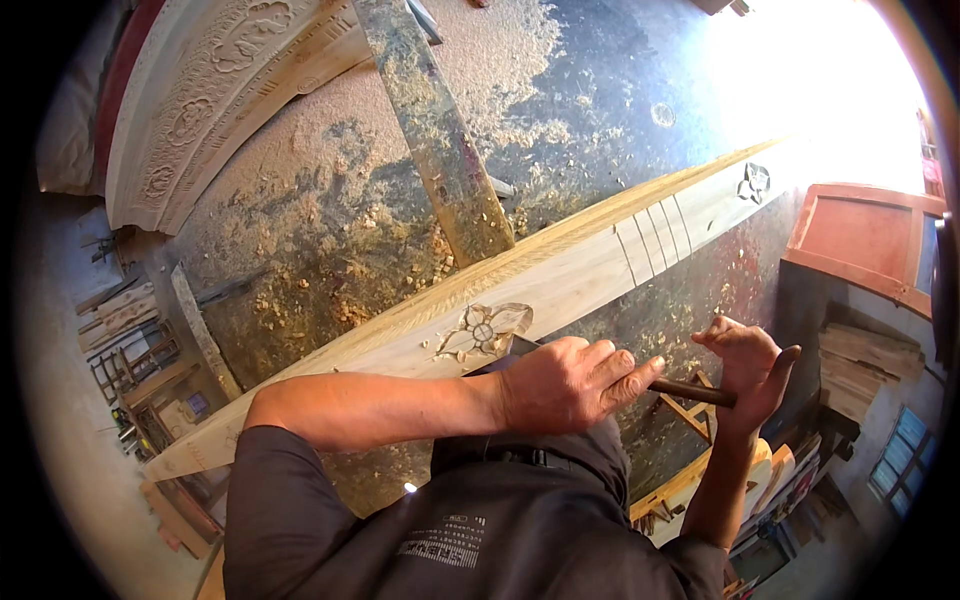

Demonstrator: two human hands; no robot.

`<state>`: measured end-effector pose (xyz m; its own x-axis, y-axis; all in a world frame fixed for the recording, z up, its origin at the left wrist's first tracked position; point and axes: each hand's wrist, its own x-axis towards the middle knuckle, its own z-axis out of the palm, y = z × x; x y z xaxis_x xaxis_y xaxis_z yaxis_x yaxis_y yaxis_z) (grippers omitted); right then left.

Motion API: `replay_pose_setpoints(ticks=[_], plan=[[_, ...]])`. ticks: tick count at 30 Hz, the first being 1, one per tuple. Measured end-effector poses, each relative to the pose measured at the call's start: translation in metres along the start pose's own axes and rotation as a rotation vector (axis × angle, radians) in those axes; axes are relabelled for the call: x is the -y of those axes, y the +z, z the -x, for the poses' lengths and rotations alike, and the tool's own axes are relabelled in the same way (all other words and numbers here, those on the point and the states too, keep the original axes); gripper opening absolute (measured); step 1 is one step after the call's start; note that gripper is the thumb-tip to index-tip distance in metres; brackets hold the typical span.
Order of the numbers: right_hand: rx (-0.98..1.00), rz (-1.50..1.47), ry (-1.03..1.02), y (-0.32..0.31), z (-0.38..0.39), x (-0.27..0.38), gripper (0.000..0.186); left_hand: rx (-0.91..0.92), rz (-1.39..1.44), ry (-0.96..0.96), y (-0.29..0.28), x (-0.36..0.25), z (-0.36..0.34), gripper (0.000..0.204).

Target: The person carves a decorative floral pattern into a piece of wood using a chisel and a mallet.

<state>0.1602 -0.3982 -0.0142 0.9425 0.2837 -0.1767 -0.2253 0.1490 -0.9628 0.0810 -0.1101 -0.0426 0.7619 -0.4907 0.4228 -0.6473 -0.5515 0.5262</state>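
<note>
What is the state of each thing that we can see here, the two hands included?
Left hand: closed around the carving tool
Carving tool: gripped, its handle end at the right hand
Right hand: open, not gripping
Long board: bare wood, partly carved
Curved panel: carved in relief
Beam: dusty
Floor: littered with chips

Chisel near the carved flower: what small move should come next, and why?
Probably a light push on the chisel with the right hand: its palm appears set at the handle's end, the left hand grips farther forward, and the blade points toward the carved flower. Contact is hard to judge.
</note>
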Motion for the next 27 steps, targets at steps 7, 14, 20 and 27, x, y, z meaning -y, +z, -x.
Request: replay_pose_setpoints(ticks=[7, 14, 20, 27], plan=[[0.022, -0.101, 0.043, 0.000, -0.043, 0.007, 0.092, -0.037, -0.051, -0.120, 0.006, -0.001, -0.006, 0.060], [0.070, -0.108, 0.128, 0.014, -0.089, -0.001, 0.085, 0.034, -0.063, -0.350, 0.002, 0.002, -0.024, 0.064], [0.037, 0.071, 0.198, 0.008, -0.078, -0.010, 0.088, 0.043, -0.143, -0.313, 0.008, 0.001, -0.021, 0.064], [-0.033, 0.066, 0.067, 0.014, -0.052, -0.008, 0.089, -0.020, -0.341, -0.147, -0.011, -0.003, -0.019, 0.061]])
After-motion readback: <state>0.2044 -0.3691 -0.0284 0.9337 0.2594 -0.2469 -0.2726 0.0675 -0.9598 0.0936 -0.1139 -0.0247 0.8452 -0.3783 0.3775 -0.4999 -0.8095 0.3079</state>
